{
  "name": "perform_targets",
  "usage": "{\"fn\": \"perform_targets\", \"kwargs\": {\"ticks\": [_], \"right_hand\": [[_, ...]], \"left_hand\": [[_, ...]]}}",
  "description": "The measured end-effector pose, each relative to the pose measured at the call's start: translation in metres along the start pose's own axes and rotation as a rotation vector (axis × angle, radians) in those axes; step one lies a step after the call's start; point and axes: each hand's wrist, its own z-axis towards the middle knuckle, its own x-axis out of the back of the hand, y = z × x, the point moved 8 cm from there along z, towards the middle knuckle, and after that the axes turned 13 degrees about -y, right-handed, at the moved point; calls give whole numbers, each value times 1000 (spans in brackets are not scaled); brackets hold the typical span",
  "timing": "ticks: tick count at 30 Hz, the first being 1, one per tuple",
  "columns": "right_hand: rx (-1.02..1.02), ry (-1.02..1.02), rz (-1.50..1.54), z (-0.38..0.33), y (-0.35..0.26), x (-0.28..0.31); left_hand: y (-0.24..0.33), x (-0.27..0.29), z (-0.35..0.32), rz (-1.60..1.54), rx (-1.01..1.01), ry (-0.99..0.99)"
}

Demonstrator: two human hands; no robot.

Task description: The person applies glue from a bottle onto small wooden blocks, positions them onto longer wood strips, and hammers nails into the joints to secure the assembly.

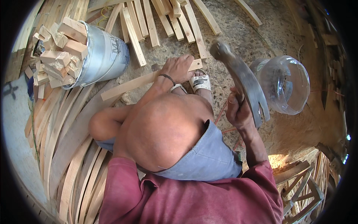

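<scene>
A narrow wooden strip point(130, 85) lies slantwise in front of my knees, passing under my left forearm. My left hand point(178, 68) is closed over it near its right end, where a small dark hole or knot shows. The fingertips and the strip's underside are hidden. Raised on the right, my right hand point(238, 111) grips a claw hammer point(238, 71). Its steel head spans the space above the fist, with the round face up and the split claw down. Most of the hammer's handle is hidden behind the head and hand. My sandalled foot point(201, 83) rests right beside the strip's end.
A grey bucket point(106, 52) full of wood offcuts point(56, 58) stands at the left. Several wooden strips point(151, 24) lie ahead, with longer boards point(71, 149) along my left side. A cut clear plastic bottle point(285, 85) sits right of the hammer. Sawdust covers the floor point(227, 31).
</scene>
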Motion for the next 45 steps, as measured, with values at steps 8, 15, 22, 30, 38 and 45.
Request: {"fn": "perform_targets", "kwargs": {"ticks": [8,15,22,30,38,45], "right_hand": [[-327,-212,-23,13,80,-54],[56,169,13,2,17,-3],[-433,-159,56,13,78,-42],[-20,-21,-34,0,69,-42],[36,162,47,12,23,-11],[-364,-139,18,3,111,-53]], "left_hand": [[-4,-5,-3,-18,-59,131],[-1,-1,1,-24,-78,105],[-4,-4,2,-13,-49,76],[-2,-5,3,14,-36,83],[-5,-5,-3,29,-24,110],[-5,-2,11,48,-60,174]]}}
